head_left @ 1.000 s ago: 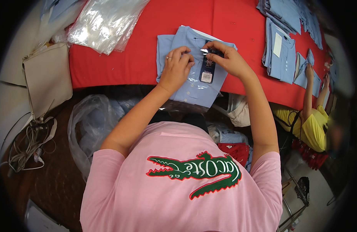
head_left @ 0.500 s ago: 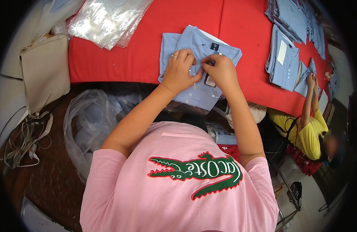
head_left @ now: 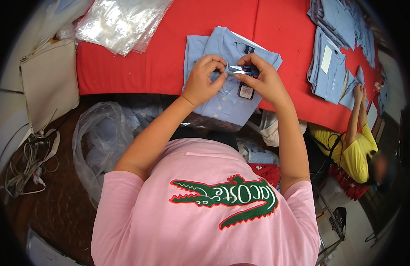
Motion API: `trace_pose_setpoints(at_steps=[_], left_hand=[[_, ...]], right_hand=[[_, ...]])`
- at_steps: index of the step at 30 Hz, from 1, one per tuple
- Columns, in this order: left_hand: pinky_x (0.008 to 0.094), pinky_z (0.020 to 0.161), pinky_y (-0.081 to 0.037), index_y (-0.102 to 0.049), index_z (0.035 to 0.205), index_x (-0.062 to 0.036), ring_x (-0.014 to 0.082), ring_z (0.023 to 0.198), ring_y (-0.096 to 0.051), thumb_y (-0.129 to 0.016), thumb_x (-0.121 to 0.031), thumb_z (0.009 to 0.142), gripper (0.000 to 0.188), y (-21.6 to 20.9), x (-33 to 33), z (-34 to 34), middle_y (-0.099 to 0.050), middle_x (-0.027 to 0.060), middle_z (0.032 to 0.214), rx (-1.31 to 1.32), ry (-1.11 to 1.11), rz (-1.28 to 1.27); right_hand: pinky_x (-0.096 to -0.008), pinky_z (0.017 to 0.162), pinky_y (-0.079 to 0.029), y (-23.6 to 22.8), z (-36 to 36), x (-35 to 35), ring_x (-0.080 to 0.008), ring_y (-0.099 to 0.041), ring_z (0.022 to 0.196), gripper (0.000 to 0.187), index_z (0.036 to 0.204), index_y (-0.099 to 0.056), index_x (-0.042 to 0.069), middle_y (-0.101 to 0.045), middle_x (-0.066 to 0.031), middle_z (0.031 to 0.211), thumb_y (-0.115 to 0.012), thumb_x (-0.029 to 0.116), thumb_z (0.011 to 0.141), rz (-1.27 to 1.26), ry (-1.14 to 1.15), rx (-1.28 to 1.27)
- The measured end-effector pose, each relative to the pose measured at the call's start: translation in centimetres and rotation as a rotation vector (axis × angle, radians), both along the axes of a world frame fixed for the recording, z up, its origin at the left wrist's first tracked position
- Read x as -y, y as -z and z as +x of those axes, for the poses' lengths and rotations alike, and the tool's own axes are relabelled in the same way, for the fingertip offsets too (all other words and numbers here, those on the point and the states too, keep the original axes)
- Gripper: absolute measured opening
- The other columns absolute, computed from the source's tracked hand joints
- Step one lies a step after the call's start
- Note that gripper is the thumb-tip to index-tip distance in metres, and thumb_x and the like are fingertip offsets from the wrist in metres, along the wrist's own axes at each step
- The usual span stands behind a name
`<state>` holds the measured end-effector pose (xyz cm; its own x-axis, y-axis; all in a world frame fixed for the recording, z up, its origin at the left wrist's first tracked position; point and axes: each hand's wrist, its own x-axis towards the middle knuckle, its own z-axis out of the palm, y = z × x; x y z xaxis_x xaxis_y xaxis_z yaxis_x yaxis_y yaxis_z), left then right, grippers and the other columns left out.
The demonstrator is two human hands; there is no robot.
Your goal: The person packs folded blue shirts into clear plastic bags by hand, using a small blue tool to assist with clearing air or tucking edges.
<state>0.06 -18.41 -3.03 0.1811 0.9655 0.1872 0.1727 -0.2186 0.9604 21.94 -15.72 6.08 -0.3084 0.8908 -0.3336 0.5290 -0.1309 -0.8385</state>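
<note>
Right hand's grip holds small metal thread snips with blue handles between thumb and fingers, blades apart and pointing to 9 o'clock. Facing it, the left hand's grip is narrow, thumb and forefinger close together above the cloth; whether anything thin is pinched there, I cannot tell.

Taking the middle of the view as the clock's centre, a long bench covered in red cloth spans roughly 10 to 3 o'clock. At 3 o'clock sits a person in a yellow top, both hands reaching up to the blue garments there. A crumpled clear plastic sack stands below the bench at 9 o'clock.

Between 12 and 1 o'clock lies the folded light-blue shirt with white buttons, beneath both hands, its lower end reaching over the bench's near edge. Flat glossy clear plastic bags lie at 11 o'clock, and another folded blue shirt bearing a white paper strip at 2 o'clock. A dark rectangular hang tag with a white sticker rests on the nearer shirt, just beside the right hand.
</note>
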Motion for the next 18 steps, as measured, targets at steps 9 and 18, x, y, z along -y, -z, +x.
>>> trace_pose_setpoints(at_steps=[9,18], left_hand=[[0.0349,0.09,-0.056,-0.065,0.09,-0.0024,0.0265,0.101,-0.07,-0.078,-0.002,0.084,0.015,-0.3,-0.7,-0.9,-0.071,0.0105,0.118,-0.041,0.06,0.099],[0.0364,0.094,-0.052,-0.065,0.088,-0.0049,0.0268,0.1,-0.07,-0.077,-0.005,0.084,0.014,-0.4,-0.6,-0.8,-0.071,0.0085,0.119,-0.044,0.062,0.088]], right_hand=[[-0.0354,0.085,-0.052,-0.6,-0.9,-2.4,-0.022,-0.07,0.086,0.023,0.097,-0.075,0.004,-0.077,-0.0045,0.092,-0.089,0.006,0.079,0.19,-0.211,0.061],[-0.038,0.097,-0.042,-0.6,-0.7,-2.8,-0.0198,-0.069,0.091,0.023,0.096,-0.078,0.013,-0.078,0.0022,0.09,-0.09,0.011,0.076,0.38,-0.322,0.214]])
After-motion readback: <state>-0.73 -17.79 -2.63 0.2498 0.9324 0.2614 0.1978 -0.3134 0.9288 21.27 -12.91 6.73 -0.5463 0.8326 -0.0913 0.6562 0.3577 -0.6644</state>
